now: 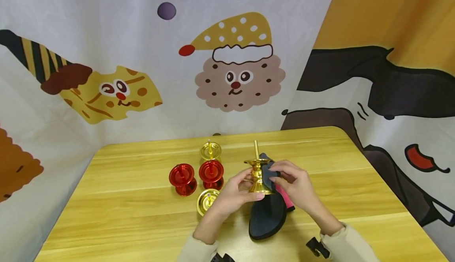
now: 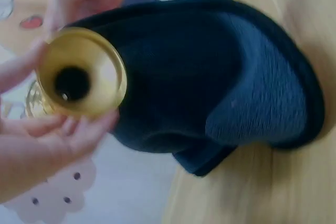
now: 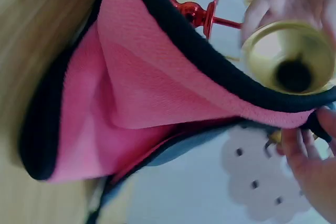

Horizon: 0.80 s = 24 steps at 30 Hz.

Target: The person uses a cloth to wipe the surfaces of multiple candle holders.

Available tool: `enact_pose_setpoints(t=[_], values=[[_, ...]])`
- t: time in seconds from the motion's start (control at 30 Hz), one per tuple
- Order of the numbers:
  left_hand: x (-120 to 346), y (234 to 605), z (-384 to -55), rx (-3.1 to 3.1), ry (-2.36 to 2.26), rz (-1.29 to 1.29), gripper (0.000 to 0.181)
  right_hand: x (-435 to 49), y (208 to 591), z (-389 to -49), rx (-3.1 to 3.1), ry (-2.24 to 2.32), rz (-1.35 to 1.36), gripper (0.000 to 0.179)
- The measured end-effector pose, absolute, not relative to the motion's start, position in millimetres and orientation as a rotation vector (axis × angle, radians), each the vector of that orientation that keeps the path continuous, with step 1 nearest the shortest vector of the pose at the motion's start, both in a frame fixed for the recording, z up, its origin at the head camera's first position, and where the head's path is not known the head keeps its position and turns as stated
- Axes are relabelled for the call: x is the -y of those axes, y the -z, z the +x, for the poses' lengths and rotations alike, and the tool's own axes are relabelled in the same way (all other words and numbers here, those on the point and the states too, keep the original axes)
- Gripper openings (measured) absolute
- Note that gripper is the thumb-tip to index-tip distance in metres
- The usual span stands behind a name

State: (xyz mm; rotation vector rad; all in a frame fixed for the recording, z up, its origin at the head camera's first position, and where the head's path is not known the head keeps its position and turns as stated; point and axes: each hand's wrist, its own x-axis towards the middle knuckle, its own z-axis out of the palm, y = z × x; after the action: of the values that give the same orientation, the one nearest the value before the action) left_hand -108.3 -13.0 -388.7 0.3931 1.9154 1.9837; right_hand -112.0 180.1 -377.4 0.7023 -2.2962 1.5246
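Gold candle holder [image 1: 256,175], raised off the wooden surface [image 1: 135,222], is in the left hand [image 1: 231,193], whose thumb and fingers close around its lower part. It stands upright, the thin rod on top pointing up; both wrist views look into its hollow base (dark inside). The right hand [image 1: 296,185] is mostly closed, pinching the upper part of a dark cloth piece [image 1: 266,218] between thumb and fingers, just beside the holder. The cloth hangs down below both hands, with black edging and a pink lining that shows widely in the right wrist view. To the left of the hands stand a red candle holder [image 1: 182,179], a second red holder [image 1: 211,174], a far gold holder [image 1: 210,151] behind that one, and a near gold holder [image 1: 202,203], partly hidden by the left hand.
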Motion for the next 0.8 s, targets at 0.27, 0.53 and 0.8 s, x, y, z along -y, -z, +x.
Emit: enact_pose_setpoints(t=[0.27, 0.53, 0.8], values=[[14.2, 388.5, -109.9, -1.884, -1.959, 0.425, 0.073, -185.7, 374.9, -114.0, 2.305, -1.741, 0.651, 0.018], [10.6, 395.1, -110.0, -1.990, -2.014, 0.337, 0.090, -189.7, 377.7, -115.0, 2.302, -1.735, 0.686, 0.018], [9.2, 393.8, -109.7, -2.073, -1.940, 0.384, 0.098, -195.0, 378.2, -119.7, 2.376, -1.696, 0.541, 0.016]])
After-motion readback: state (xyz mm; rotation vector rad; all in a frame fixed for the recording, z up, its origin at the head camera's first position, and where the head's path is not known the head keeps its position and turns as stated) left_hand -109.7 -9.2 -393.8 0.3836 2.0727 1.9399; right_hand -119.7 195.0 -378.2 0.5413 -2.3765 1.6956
